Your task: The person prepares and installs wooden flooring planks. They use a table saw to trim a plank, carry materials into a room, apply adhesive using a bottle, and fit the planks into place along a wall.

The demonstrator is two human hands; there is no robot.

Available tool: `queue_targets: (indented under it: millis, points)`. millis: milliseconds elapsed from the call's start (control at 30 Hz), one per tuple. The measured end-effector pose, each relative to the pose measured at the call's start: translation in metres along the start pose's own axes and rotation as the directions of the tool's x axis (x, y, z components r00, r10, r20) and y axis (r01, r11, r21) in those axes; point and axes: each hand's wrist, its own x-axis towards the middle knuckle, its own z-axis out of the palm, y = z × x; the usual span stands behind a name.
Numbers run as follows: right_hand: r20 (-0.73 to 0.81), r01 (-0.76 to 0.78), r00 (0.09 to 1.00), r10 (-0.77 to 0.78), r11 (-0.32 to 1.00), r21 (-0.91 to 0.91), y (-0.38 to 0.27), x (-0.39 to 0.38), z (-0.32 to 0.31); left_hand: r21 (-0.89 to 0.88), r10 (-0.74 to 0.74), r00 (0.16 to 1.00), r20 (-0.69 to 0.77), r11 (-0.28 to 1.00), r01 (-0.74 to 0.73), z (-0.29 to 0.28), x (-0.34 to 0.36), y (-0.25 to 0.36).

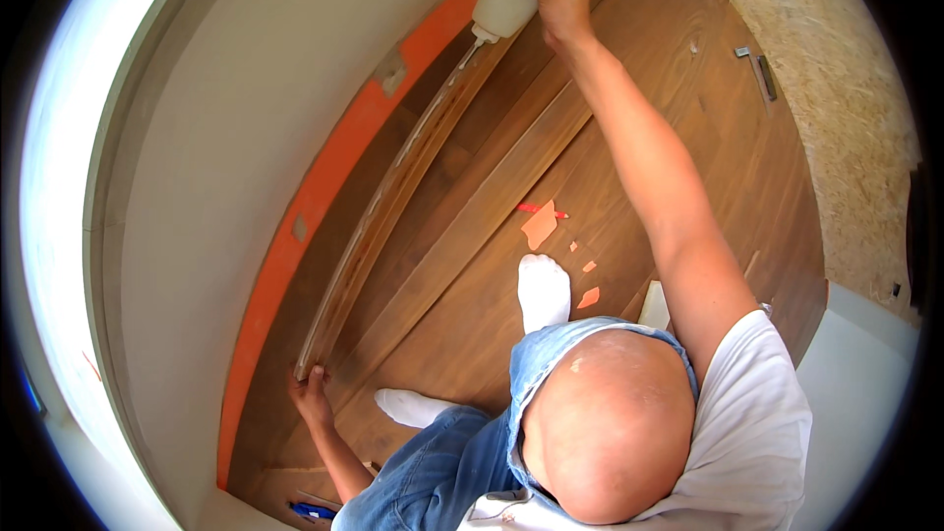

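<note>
My right hand (562, 8) is wrapped round a cream-white squeeze glue bottle (508, 2), tipped with its nozzle down. The nozzle tip meets the far part of a long brown wooden baseboard (401, 187). A white line of glue (377, 199) runs along this board's edge, from the nozzle down to the near end. At that near end my left hand (313, 397) grips the board between thumb and fingers. The board stands tilted off the floor, beside the wall's orange lower band (295, 211).
Another long wooden strip (472, 226) lies on the brown plank floor (688, 167). Near my white-socked foot are orange scraps (540, 226) and a red pencil (528, 207). A small metal square (765, 79) lies by the chipboard (836, 88) at right. Something blue (313, 509) sits bottom left.
</note>
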Motion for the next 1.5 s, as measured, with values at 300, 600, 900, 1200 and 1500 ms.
queue_targets:
  millis: [300,600,900,1200,1500]
  points:
    - [-0.091,0.074,0.992,-0.087,0.988,-0.135,0.02,0.064,-0.028,-0.012,-0.014,1.0,0.009,1.0,0.014,-0.005,0.001,-0.008]
    - [-0.129,0.103,0.981,-0.144,0.955,-0.278,0.037,0.099,-0.055,0.038,0.014,1.0,0.024,0.999,-0.014,-0.001,0.005,-0.005]
    - [-0.109,0.136,0.975,-0.192,0.912,-0.388,0.049,0.131,-0.075,0.034,-0.002,1.0,-0.011,0.999,0.002,0.0,0.007,-0.009]
    - [-0.027,0.059,0.997,-0.066,0.978,-0.202,0.033,0.101,-0.086,0.117,0.041,0.999,-0.013,0.992,-0.039,-0.003,0.01,-0.01]
    - [0.069,-0.052,0.995,0.071,0.967,-0.25,0.023,0.096,-0.107,0.092,0.052,0.999,0.0,0.994,-0.052,-0.002,0.016,-0.015]
